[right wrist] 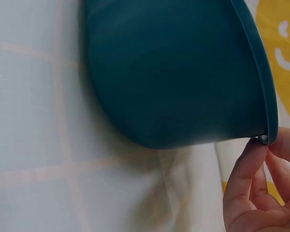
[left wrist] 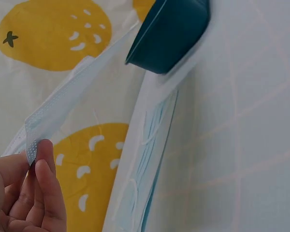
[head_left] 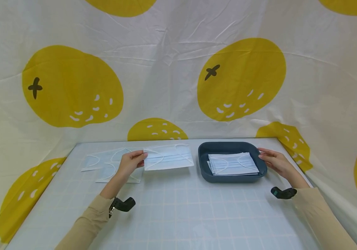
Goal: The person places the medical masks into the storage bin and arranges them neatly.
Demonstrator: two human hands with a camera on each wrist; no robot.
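My left hand (head_left: 131, 162) pinches a pale blue face mask (head_left: 169, 158) by its left end. The mask stretches out flat toward the tray, raised over the table; in the left wrist view this held mask (left wrist: 63, 104) slants upward from the thumb and fingertips. At the right, my right hand (head_left: 276, 162) pinches the rim of a dark blue-grey tray (head_left: 228, 178) between thumb and fingers, as the right wrist view of the tray (right wrist: 179, 77) shows. Inside the tray lies a small stack of masks (head_left: 234, 164) with white ear loops.
Several loose masks (head_left: 103, 159) lie overlapping on the table left of the held one, partly behind my left hand and wrist. A pale checked cloth (head_left: 191, 215) covers the table. Behind its back edge hangs a white curtain (head_left: 162, 76) with yellow fruit prints.
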